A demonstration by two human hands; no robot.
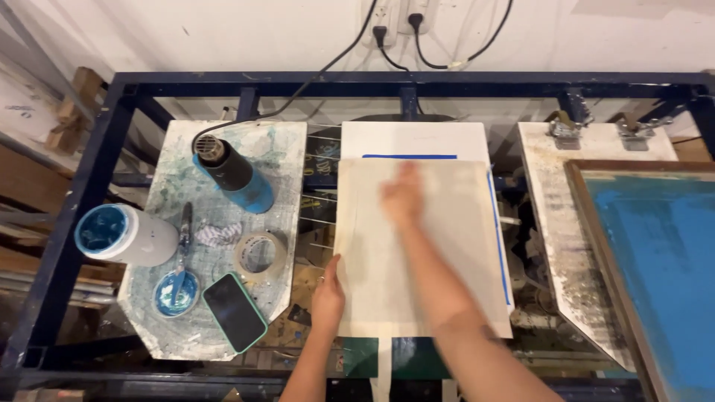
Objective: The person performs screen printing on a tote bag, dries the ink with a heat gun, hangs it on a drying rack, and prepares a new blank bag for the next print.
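Cream fabric lies flat on the white platen at the middle of the blue frame; our right hand, blurred, presses open-palmed on it, while our left hand rests flat at its left edge, holding nothing

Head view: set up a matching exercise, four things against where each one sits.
Things:
1 phone
2 heat gun
3 right hand
4 roll of tape

Places:
A flat on the cloth bag
B near corner of the left board
C far end of the left board
D middle of the left board, just beyond the phone

Pairs: 1-B, 2-C, 3-A, 4-D
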